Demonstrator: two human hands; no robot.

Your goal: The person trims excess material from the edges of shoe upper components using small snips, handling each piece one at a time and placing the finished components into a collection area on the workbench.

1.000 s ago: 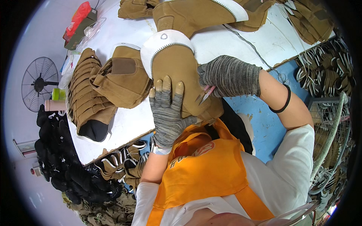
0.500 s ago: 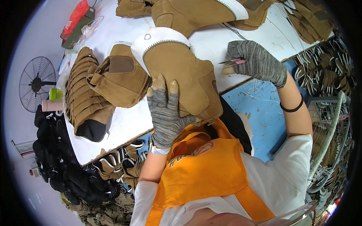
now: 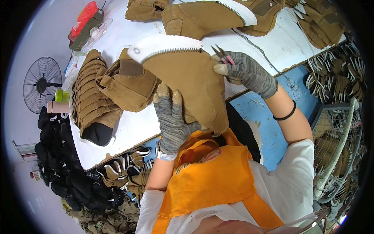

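A brown suede boot upper [image 3: 187,76] with a white lining edge and dark zigzag stitching lies across the front of the table, near my apron. My left hand [image 3: 171,117], in a grey glove with bare-looking tan fingertips, grips its lower left side; the thumb is partly hidden at the lower edge. In my right hand [image 3: 249,72], also gloved, a small pair of pink-handled thread snips [image 3: 224,55] points up and left. Its fingertips are close to the right end of the stitched edge; whether they touch the upper I cannot tell.
More brown uppers lie around: a stack [image 3: 91,93] at left, a folded one [image 3: 128,82] beside it, and another upper [image 3: 202,17] behind. A cord [image 3: 259,50] crosses the white table [image 3: 132,130]. A wire cart [image 3: 335,132] stands right, a fan [image 3: 42,84] far left.
My right hand has moved left with the snips, up to the upper's stitched edge. The upper has turned and shifted slightly in my left hand.
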